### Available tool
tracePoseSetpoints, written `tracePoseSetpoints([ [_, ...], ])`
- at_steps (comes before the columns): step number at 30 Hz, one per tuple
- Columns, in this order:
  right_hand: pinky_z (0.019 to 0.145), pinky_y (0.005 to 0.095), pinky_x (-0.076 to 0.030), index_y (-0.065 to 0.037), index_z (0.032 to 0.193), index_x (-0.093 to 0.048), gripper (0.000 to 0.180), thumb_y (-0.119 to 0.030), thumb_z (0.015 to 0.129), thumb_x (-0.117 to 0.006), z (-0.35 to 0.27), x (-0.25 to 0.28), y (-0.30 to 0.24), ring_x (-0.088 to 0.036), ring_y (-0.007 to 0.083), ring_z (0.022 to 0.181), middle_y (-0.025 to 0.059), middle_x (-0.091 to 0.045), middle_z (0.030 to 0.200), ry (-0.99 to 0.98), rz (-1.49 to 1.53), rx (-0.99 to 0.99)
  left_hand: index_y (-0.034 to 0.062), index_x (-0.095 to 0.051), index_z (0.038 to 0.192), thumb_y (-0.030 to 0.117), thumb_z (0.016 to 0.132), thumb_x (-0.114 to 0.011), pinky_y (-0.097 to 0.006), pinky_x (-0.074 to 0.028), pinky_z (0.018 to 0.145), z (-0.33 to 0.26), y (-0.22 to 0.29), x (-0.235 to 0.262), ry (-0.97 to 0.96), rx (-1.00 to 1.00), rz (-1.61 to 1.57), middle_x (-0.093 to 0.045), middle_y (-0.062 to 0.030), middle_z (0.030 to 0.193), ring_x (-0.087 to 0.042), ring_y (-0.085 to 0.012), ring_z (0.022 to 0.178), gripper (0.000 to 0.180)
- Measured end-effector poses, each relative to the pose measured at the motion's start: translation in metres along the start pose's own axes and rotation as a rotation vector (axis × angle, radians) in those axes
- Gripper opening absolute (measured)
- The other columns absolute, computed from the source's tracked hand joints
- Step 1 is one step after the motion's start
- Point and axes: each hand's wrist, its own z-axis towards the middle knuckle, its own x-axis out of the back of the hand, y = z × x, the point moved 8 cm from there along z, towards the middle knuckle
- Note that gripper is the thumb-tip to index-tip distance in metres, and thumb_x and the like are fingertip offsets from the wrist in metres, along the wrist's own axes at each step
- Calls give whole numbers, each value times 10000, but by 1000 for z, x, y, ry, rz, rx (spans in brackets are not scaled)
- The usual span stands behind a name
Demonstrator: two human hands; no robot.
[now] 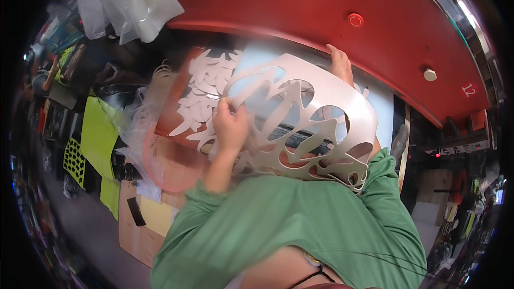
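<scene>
A large white sheet [321, 91] cut into curling openwork shapes arches up over the workbench in front of me. My left hand [230, 126] pinches one of its strips near the left side, fingers closed on it. My right hand [341, 64] reaches over the far edge of the sheet and rests on it, fingers flat; most of that hand is hidden behind the sheet. Loose white cut-out pieces [206, 83] lie piled to the left of the sheet. My green sleeves [278, 225] fill the lower middle.
A red machine lid [321, 5] with round knobs hangs open above the work area. White plastic bags [123, 0] sit at the top left. Yellow-green sheets [96, 134], some perforated, and clear plastic wrap [136, 128] lie at the left. A wooden board [139, 230] shows below.
</scene>
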Motion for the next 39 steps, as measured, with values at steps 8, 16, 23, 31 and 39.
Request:
tracePoseSetpoints([
  [8,1076,459,-390,-1,1306,-556,647,-522,922,-572,-25,-38,-9,-560,379,1200,244,-572,1308,-361,164,106,13,-434,1103,14,939,-561,-269,-481,812,-13,-2,-10,24,52,-628,-593,-85,987,-583,-125,918,207],
  [16,1081,460,-387,27,1308,-550,712,-576,930,-528,-36,-24,-7,-558,369,1213,243,-567,1325,-442,549,-276,21,-586,1013,98,841,-732,-282,-493,685,2,-4,7,-86,62,-312,-645,-57,859,-579,-115,729,239],
  [23,1086,461,-385,51,1310,-544,773,-623,936,-489,-161,60,26,-556,360,1226,242,-562,1340,-290,1504,-1029,2,-606,1101,228,763,-818,-316,-495,627,33,12,39,-187,-412,393,-650,-84,785,-583,-159,638,459],
  [31,911,292,-460,49,1142,-643,451,-243,817,-753,-299,219,-9,-607,147,1026,75,-666,1091,-96,896,-764,-20,-604,1128,189,882,-726,-242,-467,625,6,-67,-18,-755,218,-4,-649,-31,813,-580,-103,684,345],
  [39,605,300,-436,13,841,-629,333,-306,838,-724,-261,294,29,-528,125,658,58,-519,673,18,-54,-549,-11,-576,1055,-14,917,-624,-195,-472,676,4,3,-20,-825,260,-781,-650,-32,845,-583,-73,716,146],
])
